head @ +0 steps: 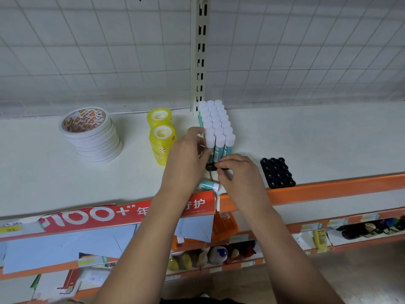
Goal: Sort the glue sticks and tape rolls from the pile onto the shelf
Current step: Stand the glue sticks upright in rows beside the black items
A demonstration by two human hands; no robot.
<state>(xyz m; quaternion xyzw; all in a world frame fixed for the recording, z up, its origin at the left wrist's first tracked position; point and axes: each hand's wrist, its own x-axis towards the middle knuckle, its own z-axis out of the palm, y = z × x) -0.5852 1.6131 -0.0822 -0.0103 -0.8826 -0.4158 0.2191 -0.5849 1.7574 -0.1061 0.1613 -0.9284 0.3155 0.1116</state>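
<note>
The left hand (186, 154) curls round the front-left glue stick (210, 140) of the upright block of glue sticks (219, 121) on the shelf (43, 172). The right hand (238, 172) pinches a small black piece (210, 167) at the block's foot. Yellow tape rolls (162, 139) stand just to the left.

This is a shop, most likely one selling stationery. The shelf (306, 137) is a white retail display unit with a wire-grid back panel (109, 51), a slotted upright (200, 51) for brackets and an orange front rail (328, 187). Stock stands in neat blocks: glue sticks (215, 123), white tape rolls (92, 132) and yellow tape rolls (162, 139). A red printed banner (98, 216) with Chinese characters runs along the edge. The lower shelves (285, 238) carry label strips (311, 227) and more small goods.
</note>
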